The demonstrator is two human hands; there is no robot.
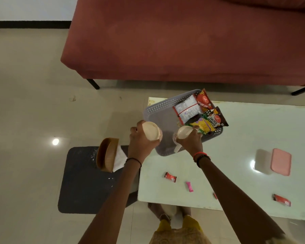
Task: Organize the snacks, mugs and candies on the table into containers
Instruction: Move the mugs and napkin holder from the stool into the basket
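My left hand (139, 143) grips a cream mug (151, 130) over the near left corner of the grey perforated basket (158, 110). My right hand (190, 140) grips a second cream mug (182, 132) above the basket's near side, its handle hanging below. Several snack packets (201, 111) lie in the basket's right half. Loose candies remain on the white table (236, 124): a red one (170, 176), a pink one (189, 186), another red one (282, 199), and one partly hidden by my right forearm.
A pink-lidded plastic box (278, 162) stands at the table's right. A brown wooden holder with white tissue (107, 154) sits left of the table over a dark mat (84, 180). A red sofa (183, 41) runs behind the table.
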